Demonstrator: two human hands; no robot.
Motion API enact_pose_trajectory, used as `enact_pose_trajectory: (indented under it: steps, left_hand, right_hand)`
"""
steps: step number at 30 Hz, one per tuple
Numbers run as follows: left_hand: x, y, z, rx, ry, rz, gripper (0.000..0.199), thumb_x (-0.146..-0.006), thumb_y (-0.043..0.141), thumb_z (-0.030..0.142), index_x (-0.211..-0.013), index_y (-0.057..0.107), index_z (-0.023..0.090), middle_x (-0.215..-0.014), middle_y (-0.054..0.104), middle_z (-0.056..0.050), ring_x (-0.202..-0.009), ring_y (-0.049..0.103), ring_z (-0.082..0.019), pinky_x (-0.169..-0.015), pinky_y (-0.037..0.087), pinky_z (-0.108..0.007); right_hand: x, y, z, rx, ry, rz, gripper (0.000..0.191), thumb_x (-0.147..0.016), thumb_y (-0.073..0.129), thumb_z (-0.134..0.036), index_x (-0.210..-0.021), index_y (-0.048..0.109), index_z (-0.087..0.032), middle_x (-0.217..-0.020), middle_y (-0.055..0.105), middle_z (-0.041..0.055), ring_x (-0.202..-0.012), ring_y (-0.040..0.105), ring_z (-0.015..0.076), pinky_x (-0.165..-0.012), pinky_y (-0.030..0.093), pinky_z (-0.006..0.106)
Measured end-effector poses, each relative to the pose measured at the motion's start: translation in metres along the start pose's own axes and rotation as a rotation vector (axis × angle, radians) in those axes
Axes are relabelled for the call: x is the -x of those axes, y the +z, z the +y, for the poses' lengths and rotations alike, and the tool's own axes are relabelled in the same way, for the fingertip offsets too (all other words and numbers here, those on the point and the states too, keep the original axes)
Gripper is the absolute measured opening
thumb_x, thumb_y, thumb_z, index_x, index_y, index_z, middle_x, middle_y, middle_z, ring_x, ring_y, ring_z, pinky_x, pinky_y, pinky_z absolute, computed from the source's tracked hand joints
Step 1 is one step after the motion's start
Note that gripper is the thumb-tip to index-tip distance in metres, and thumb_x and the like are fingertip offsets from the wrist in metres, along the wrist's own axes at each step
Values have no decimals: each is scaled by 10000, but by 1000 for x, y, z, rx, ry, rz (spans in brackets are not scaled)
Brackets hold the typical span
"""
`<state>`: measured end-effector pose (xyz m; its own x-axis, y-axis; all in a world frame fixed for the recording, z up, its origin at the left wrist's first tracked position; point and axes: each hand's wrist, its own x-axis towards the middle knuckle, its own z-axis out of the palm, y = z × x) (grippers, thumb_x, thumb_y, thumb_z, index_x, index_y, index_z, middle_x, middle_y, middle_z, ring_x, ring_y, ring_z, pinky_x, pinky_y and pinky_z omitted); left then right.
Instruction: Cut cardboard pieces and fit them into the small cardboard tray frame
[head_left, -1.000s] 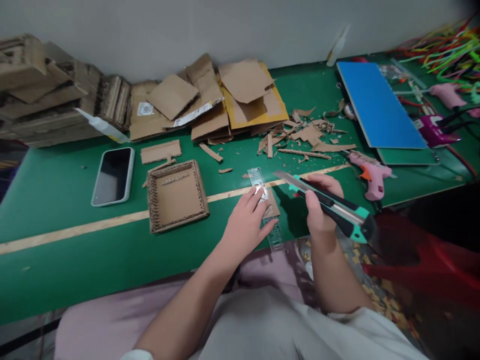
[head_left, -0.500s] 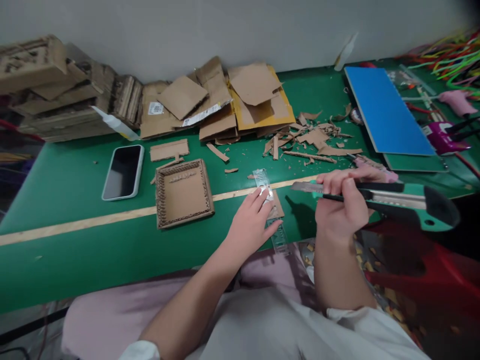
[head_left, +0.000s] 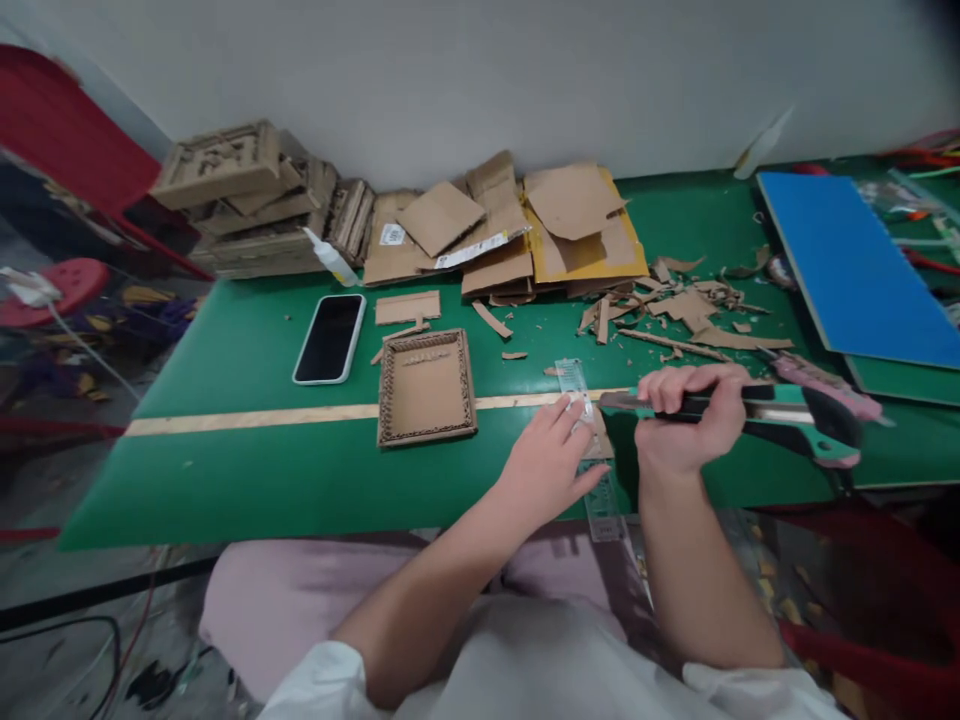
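My left hand point(head_left: 551, 465) presses flat on a clear plastic ruler point(head_left: 604, 495) that lies over a small cardboard piece point(head_left: 600, 440) near the front edge of the green table point(head_left: 247, 480). My right hand point(head_left: 686, 420) grips a green and black utility knife point(head_left: 780, 408), held level just right of the ruler with its blade end point(head_left: 615, 402) pointing left toward the ruler. A shallow cardboard tray with corrugated rims point(head_left: 426, 388) sits to the left of my left hand.
A black phone point(head_left: 330, 338) lies left of the tray. Flattened cardboard point(head_left: 517, 235) and stacked boxes point(head_left: 247, 205) line the wall. Cardboard scraps point(head_left: 675, 310) lie behind my hands. A blue board point(head_left: 847, 265) and a pink glue gun point(head_left: 825, 385) are on the right. Red stools point(head_left: 67, 280) stand left.
My right hand turned the knife from a tilt to level and brought its blade end down beside the ruler. The view swung left. My left hand stayed on the ruler.
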<state>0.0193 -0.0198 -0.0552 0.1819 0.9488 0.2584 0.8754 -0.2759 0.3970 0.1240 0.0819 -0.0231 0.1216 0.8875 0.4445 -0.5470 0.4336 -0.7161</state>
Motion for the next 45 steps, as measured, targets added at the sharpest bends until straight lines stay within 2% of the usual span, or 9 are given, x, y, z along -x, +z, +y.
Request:
enact_pose_trajectory:
  steps: [8, 15, 23, 41, 45]
  left_hand:
    - [0, -1, 1, -20, -24, -40, 414, -840, 529, 425, -1114, 540, 115, -1351, 450, -159, -1317, 319, -323, -1078, 295, -484]
    - [-1, -1, 0, -4, -6, -35, 419, -845, 535, 401, -1136, 528, 100, -1338, 455, -176, -1309, 333, -325, -1076, 312, -475]
    - [-2, 0, -2, 10, 14, -12, 439, -841, 544, 381, -1169, 497, 93, -1317, 466, -184, -1309, 332, -322, -1081, 311, -478]
    - [-1, 1, -1, 11, 3, -24, 392, -828, 558, 336, -1142, 505, 108, -1316, 473, -177, -1303, 345, -330, -1063, 330, -494]
    - [-2, 1, -1, 26, 0, -21, 377, -831, 556, 335, -1136, 509, 119, -1313, 476, -177, -1302, 348, -327, -1061, 327, -505]
  right_hand:
    - [4, 2, 1, 1, -61, -14, 217, -834, 463, -326, -655, 444, -205, -405, 322, -92, -334, 286, 77, -376, 306, 236]
    - [7, 4, 3, -4, -103, 10, 217, -844, 454, -319, -657, 444, -208, -411, 313, -87, -347, 289, 78, -388, 310, 239]
    - [12, 6, 6, -27, -68, -52, 224, -838, 477, -318, -647, 437, -208, -415, 319, -83, -361, 318, 82, -396, 322, 240]
    - [19, 7, 12, 99, -18, -90, 237, -855, 465, -325, -652, 415, -214, -449, 324, -87, -390, 343, 76, -419, 309, 240]
    - [18, 8, 11, 112, -23, -56, 247, -853, 462, -338, -648, 395, -218, -443, 311, -91, -381, 328, 76, -414, 312, 239]
